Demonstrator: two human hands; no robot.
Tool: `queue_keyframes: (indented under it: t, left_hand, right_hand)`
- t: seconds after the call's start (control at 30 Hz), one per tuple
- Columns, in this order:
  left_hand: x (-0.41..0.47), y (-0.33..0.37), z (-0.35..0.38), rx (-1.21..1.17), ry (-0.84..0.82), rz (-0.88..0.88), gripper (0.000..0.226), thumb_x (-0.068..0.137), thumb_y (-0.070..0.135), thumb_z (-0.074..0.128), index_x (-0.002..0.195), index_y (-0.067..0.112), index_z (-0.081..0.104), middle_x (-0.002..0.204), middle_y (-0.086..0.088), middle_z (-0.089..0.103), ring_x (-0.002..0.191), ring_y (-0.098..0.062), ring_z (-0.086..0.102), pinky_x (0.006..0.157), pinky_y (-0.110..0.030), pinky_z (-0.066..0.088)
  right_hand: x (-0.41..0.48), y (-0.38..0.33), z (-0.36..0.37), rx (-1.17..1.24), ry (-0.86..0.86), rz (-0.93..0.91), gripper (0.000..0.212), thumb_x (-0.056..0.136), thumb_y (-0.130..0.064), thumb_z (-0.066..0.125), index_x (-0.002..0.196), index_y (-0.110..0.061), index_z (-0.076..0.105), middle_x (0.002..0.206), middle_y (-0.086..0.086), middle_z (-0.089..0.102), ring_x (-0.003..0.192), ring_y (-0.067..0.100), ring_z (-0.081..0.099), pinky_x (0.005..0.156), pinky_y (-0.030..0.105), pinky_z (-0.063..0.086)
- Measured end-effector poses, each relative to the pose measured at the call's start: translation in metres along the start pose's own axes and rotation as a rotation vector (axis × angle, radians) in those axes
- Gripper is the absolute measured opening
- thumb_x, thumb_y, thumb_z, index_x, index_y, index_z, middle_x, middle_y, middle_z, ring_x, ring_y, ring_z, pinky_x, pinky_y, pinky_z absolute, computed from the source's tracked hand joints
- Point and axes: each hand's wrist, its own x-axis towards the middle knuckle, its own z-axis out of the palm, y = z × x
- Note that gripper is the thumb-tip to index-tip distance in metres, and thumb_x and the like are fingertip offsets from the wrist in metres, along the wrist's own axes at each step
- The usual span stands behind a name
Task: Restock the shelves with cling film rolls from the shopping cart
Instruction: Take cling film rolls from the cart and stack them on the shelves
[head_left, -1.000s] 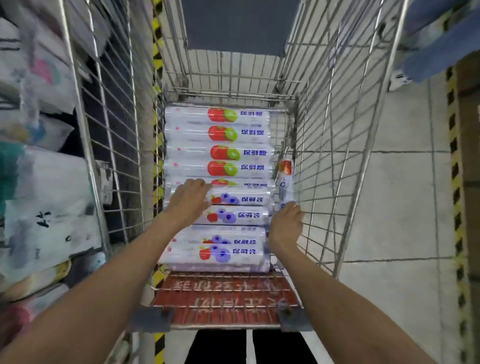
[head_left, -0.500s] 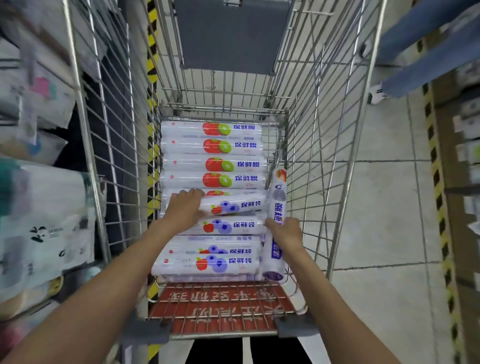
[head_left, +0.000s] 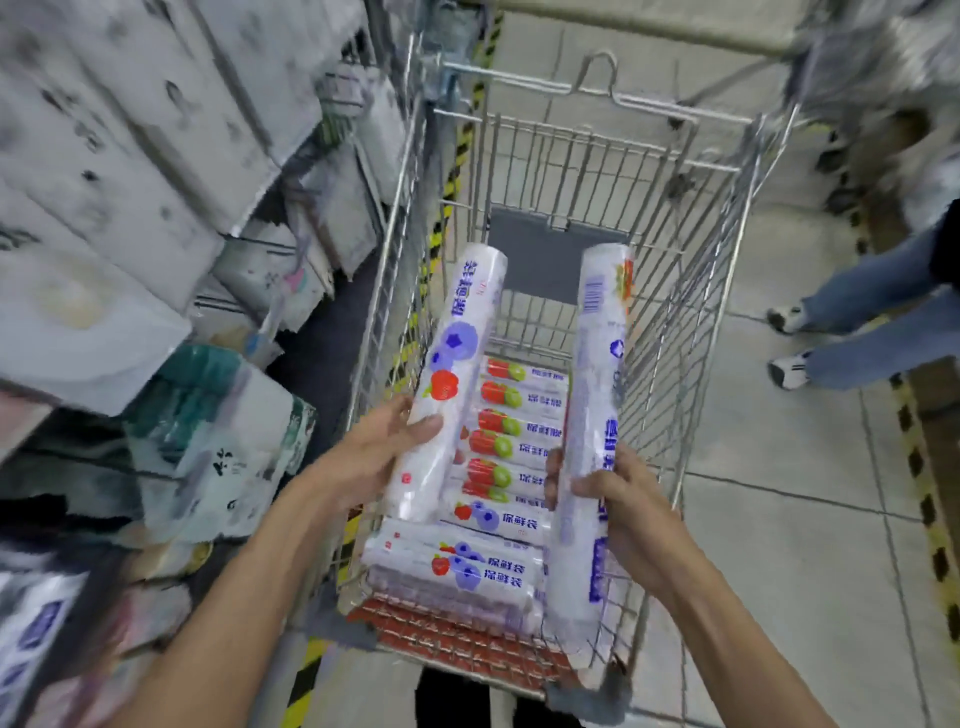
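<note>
Holding blueberry roll (head_left: 453, 364) left hand (head_left: 363, 462) | barcode roll (head_left: 592, 415) right hand (head_left: 634, 512) | cart (head_left: 680, 358): rolls (head_left: 511, 519)

Both forearms bare, extended forward. Left hand (head_left: 379, 452) grips left roll (head_left: 457, 364) near lower end, thumb across front. Right hand (head_left: 623, 504) wraps right roll (head_left: 592, 415) around mid-length, fingers curled. Hands roughly level, apart.

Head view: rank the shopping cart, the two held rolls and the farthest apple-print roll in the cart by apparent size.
1. shopping cart
2-3. right-hand roll and left-hand roll: the right looks longer, but nearness makes that unsure
4. farthest apple-print roll, partly hidden
</note>
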Motion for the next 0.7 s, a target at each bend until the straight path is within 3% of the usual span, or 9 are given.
queue_keyframes:
  t: [0.07,0.2,0.3,0.37,0.4,0.47,0.57,0.7]
  left_hand:
    - [-0.041,0.010,0.013,0.000,0.072,0.074,0.084,0.039,0.041,0.091,0.108,0.008,0.056,0.080,-0.005,0.072,0.064,-0.016,0.067,0.054,-0.027,0.054]
    - [-0.126,0.009,0.041,-0.080,0.249,0.217,0.048,0.062,0.012,0.076,0.105,0.013,0.055,0.070,-0.003,0.070,0.056,-0.015,0.064,0.050,-0.025,0.053]
    - [-0.189,-0.006,0.061,-0.144,0.440,0.296,0.061,0.050,0.018,0.076,0.107,0.014,0.053,0.071,-0.003,0.069,0.056,-0.017,0.064,0.049,-0.030,0.053]
    - [-0.233,-0.020,0.073,-0.181,0.541,0.361,0.071,0.044,0.021,0.078,0.110,0.011,0.052,0.072,-0.004,0.069,0.058,-0.017,0.064,0.049,-0.029,0.052]
    - [-0.255,-0.027,0.079,-0.212,0.585,0.389,0.066,0.046,0.018,0.077,0.107,0.010,0.053,0.071,-0.004,0.069,0.056,-0.016,0.063,0.048,-0.028,0.051]
    - [-0.302,-0.041,0.090,-0.281,0.661,0.440,0.056,0.048,0.012,0.073,0.100,0.012,0.054,0.066,-0.003,0.069,0.051,-0.016,0.062,0.044,-0.026,0.050]
    - [-0.368,-0.067,0.095,-0.268,0.829,0.487,0.075,0.036,0.021,0.075,0.108,0.018,0.053,0.071,-0.001,0.071,0.056,-0.015,0.064,0.047,-0.027,0.051]
    - [-0.454,-0.111,0.100,-0.287,1.043,0.498,0.087,0.025,0.024,0.085,0.107,0.022,0.054,0.073,0.001,0.072,0.057,-0.015,0.065,0.048,-0.026,0.052]
  right_hand:
    - [-0.012,-0.011,0.014,-0.024,-0.075,-0.030,0.059,0.057,-0.005,0.066,0.114,-0.001,0.051,0.081,0.012,0.063,0.064,0.023,0.059,0.059,0.034,0.049]
    - [-0.046,-0.028,0.046,-0.114,-0.268,-0.079,0.044,0.059,-0.019,0.076,0.093,-0.004,0.052,0.070,0.009,0.059,0.058,0.023,0.053,0.054,0.032,0.047]
    - [-0.076,-0.032,0.070,-0.134,-0.432,-0.062,0.038,0.066,-0.022,0.073,0.093,-0.004,0.053,0.072,0.011,0.059,0.057,0.022,0.055,0.055,0.031,0.049]
    - [-0.096,-0.033,0.090,-0.113,-0.526,-0.015,0.055,0.057,-0.030,0.080,0.099,-0.004,0.056,0.075,0.013,0.060,0.059,0.023,0.057,0.055,0.030,0.051]
    - [-0.107,-0.033,0.101,-0.108,-0.572,0.009,0.060,0.051,-0.035,0.084,0.097,-0.005,0.060,0.075,0.013,0.061,0.059,0.023,0.058,0.055,0.030,0.052]
    - [-0.129,-0.030,0.126,-0.096,-0.676,0.051,0.055,0.047,-0.038,0.088,0.089,-0.008,0.067,0.073,0.010,0.065,0.060,0.021,0.062,0.056,0.028,0.054]
    - [-0.168,-0.019,0.166,-0.086,-0.834,0.082,0.077,0.036,-0.046,0.093,0.098,-0.009,0.066,0.083,0.009,0.066,0.069,0.019,0.063,0.066,0.030,0.054]
    - [-0.220,0.007,0.214,-0.104,-0.992,0.218,0.065,0.030,-0.046,0.093,0.082,-0.011,0.075,0.078,0.010,0.067,0.063,0.020,0.064,0.059,0.029,0.055]
